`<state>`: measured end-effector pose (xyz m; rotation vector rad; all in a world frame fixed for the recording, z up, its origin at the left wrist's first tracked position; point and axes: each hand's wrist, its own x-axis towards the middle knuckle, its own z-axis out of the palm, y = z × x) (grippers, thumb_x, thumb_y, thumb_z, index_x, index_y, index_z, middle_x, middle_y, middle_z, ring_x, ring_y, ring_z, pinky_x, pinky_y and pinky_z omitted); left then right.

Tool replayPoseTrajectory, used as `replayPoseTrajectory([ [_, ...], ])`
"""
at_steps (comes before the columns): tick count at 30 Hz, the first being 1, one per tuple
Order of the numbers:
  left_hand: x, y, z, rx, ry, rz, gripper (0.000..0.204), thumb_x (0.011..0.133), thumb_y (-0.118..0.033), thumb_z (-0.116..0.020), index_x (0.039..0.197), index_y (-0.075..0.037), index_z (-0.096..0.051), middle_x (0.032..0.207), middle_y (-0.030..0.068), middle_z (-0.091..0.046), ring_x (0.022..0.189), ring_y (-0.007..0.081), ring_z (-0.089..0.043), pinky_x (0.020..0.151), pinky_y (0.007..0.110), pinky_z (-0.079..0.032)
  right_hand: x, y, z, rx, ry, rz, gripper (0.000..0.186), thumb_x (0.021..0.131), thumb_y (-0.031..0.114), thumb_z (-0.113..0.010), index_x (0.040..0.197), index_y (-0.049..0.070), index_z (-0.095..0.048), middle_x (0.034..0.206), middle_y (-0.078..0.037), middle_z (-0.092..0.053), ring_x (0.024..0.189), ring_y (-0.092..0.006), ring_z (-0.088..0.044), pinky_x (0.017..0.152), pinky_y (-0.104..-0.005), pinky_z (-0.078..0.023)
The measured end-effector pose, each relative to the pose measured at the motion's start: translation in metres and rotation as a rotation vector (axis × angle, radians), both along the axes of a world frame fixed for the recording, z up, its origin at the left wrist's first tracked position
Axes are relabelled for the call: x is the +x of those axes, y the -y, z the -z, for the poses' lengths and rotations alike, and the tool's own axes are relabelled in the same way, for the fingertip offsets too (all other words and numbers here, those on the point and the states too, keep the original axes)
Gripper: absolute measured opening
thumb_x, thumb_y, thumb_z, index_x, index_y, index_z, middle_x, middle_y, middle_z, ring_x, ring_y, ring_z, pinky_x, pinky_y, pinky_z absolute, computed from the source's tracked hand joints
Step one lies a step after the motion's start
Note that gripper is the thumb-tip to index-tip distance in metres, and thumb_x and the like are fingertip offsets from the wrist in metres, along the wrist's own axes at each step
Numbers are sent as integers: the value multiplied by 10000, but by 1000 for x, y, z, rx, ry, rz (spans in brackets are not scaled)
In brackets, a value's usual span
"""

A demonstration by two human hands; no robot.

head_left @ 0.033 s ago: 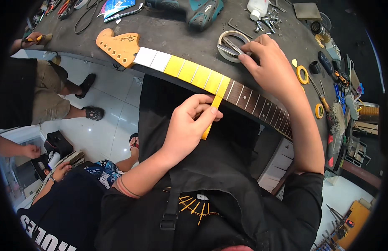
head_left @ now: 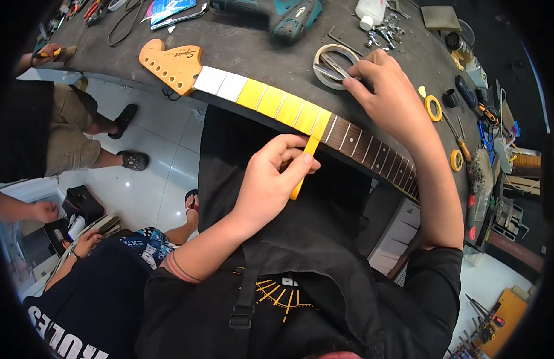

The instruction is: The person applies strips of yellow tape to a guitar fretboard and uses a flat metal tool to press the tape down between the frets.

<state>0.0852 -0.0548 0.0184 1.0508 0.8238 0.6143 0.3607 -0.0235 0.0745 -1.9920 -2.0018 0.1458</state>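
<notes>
A guitar neck with a pale wood headstock runs along the bench's near edge. White strips cover its first frets, then yellow masking tape covers several more; further right the dark fingerboard is bare. My left hand pinches a loose yellow tape strip that hangs off the neck's near side at the last covered fret. Beyond the neck, my right hand has thumb and forefinger closed at the end of a slim metal tool lying across a pale tape roll.
A teal power tool, a white bottle, loose screws and a hex key lie at the back. Yellow tape rolls and hand tools lie at right. Other people are at left, one holding a brush.
</notes>
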Motion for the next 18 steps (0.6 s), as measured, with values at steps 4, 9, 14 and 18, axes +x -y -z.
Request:
replayPoseTrajectory([
  [4, -4, -1, 6, 55, -16, 25, 243, 1160, -132, -673, 1302, 64, -658, 1127, 146, -833, 1051, 163, -783, 973, 324, -610, -3, -6, -5, -184, -173, 50, 306, 1094, 298, -744, 1156, 2, -795, 1154, -164, -673, 1147, -355, -681, 1048, -447, -545],
  [9, -3, -3, 14, 41, -29, 34, 175, 1158, -127, -672, 1224, 34, -659, 1126, 159, -833, 1052, 176, -790, 993, 328, -612, 4, -3, 11, -136, -312, 60, 355, 1113, 324, -727, 1174, -25, -748, 1134, -162, -675, 1070, -320, -684, 1003, -435, -553],
  [14, 2, -1, 20, 21, 45, 5, 157, 1158, -127, -674, 1203, 23, -657, 1113, 157, -832, 1046, 177, -787, 992, 332, -614, 10, -9, 3, -157, -503, 196, 353, 1106, 332, -730, 1153, -18, -714, 949, -87, -678, 880, -209, -639, 859, -396, -549],
  [18, 1, 0, 22, 24, 60, -15, 135, 1160, -117, -669, 1191, 15, -664, 1105, 152, -831, 1042, 171, -782, 993, 334, -614, -2, 8, -10, -246, -622, 289, 312, 1101, 328, -738, 1087, 23, -674, 859, 11, -589, 830, -102, -540, 745, -347, -484],
])
